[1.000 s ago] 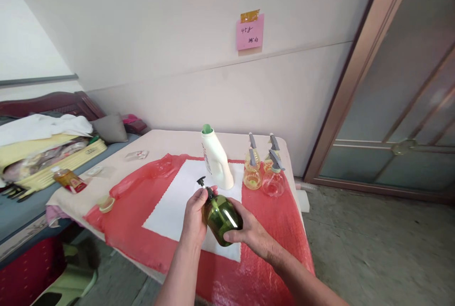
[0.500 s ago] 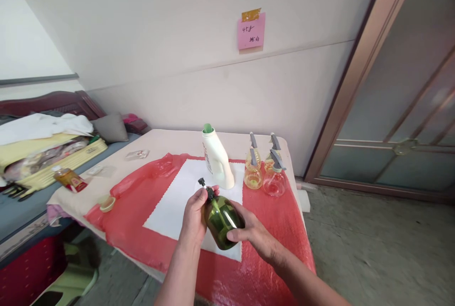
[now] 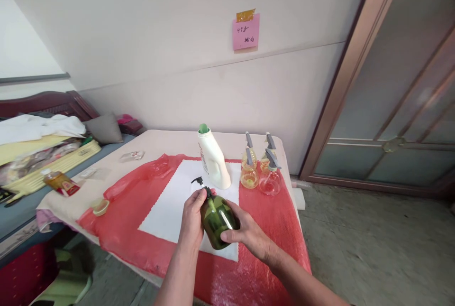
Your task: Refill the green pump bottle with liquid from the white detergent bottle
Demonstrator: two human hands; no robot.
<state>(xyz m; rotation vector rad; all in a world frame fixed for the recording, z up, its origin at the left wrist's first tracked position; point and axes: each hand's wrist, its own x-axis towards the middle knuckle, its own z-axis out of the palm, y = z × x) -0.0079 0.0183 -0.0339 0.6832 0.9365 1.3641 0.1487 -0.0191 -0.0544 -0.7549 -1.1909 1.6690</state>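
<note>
Tilted above the table is a green see-through pump bottle (image 3: pixel 217 218) with a black pump head, its nozzle pointing left. My left hand (image 3: pixel 194 213) is closed at the bottle's neck, thumb and fingers by the black collar. My right hand (image 3: pixel 245 230) wraps the lower body from the right, thumb across the front. Behind the bottle, a cream detergent jug (image 3: pixel 215 161) with a green spout stands on a white cloth (image 3: pixel 167 216). Its mouth has no cap on it.
Several glass jars with grey handles (image 3: pixel 270 180) stand right of the jug. Red plastic sheeting (image 3: pixel 135 220) covers much of the table. At left lie a small bowl (image 3: pixel 101 207), a clear packet (image 3: pixel 132 155) and an amber bottle (image 3: pixel 60 182). A pink note (image 3: pixel 246 33) is taped to the wall.
The black pump head has turned, so its nozzle now shows side-on, pointing left. Both hands keep their hold on the bottle. The whole view has shifted slightly.
</note>
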